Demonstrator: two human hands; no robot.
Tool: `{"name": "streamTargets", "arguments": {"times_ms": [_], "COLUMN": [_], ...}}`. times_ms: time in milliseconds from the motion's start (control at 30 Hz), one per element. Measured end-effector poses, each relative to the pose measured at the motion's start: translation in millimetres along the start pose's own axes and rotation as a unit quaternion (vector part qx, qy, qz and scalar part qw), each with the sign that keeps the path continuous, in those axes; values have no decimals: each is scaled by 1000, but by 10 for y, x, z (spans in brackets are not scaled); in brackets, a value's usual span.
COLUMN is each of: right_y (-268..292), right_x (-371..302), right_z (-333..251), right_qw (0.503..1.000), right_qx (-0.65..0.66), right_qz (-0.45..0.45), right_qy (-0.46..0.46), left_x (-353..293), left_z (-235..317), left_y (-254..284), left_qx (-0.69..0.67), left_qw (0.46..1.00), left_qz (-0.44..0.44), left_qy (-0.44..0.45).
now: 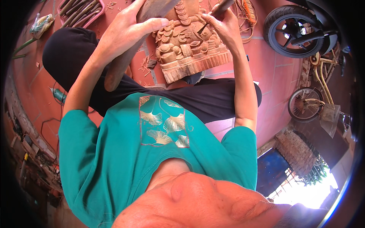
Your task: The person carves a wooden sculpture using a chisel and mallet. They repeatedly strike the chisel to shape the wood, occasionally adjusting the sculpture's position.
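Now we clamp our left hand [127,32] around a long brown wooden mallet [123,57] while our right hand [220,24] grips a thin dark chisel [213,17] against the reddish carved wooden statue [190,45].

I'm looking at a floor of red tiles [281,72] with pale joints and wood chips [146,64] strewn on it. To the right, a motorbike wheel [289,32] and a cream bicycle [311,98]. A low brick wall [294,146] sits lower right, glaring daylight [304,193] beyond. A pink tray of tools [81,11] lies upper left.
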State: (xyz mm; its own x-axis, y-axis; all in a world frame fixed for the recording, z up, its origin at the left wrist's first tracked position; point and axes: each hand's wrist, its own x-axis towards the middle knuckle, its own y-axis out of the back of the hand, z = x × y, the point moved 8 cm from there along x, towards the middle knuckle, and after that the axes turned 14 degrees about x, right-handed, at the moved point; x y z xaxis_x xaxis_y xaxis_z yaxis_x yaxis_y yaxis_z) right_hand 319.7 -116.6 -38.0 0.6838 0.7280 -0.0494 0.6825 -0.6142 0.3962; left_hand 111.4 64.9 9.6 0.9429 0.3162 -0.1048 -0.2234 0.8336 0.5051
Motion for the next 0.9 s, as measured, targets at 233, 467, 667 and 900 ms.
{"name": "streamTargets", "arguments": {"times_ms": [233,467,667,900], "right_y": [55,193,309,298], "right_x": [-78,-118,-151,-176], "right_z": [110,75,17,-5], "right_qw": [999,999,986,995], "right_qx": [51,40,148,63], "right_qz": [7,15,69,68], "right_qy": [10,-13,-29,-42], "left_x": [34,52,67,86], "left_z": [32,112,91,81], "left_y": [28,11,-35,-49], "left_qx": [6,-5,-8,13], "left_qw": [1000,1000,1000,1000], "left_qz": [28,25,3,18], "left_qy": [-3,17,19,4]}}
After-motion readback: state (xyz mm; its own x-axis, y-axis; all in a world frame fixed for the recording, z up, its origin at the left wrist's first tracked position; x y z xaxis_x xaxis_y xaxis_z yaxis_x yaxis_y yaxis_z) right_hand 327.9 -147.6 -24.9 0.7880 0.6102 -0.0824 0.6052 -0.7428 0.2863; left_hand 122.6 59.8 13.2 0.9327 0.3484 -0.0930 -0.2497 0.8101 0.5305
